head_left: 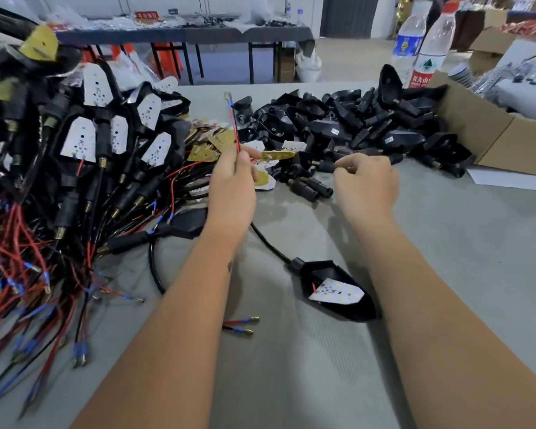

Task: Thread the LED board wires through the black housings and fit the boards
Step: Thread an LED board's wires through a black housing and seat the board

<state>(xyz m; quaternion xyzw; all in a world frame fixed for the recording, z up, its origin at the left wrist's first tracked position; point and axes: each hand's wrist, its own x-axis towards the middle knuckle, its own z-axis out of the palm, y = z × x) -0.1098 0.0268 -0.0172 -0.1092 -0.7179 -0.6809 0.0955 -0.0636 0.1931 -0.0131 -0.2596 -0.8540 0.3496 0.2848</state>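
head camera looks forward and down, close over the grey table (446,258).

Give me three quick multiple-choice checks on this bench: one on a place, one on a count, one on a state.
1. Where is the cardboard box?
A. far right
B. near left
C. centre

2. How many water bottles stand at the back right?
A. none
B. two
C. five

3. What is the left hand doing?
A. lying flat
B. holding red and black wires
C. gripping a bottle

Answers:
1 A, it sits beside the loose black housings.
2 B, two stand together.
3 B, fingers curl round the wires.
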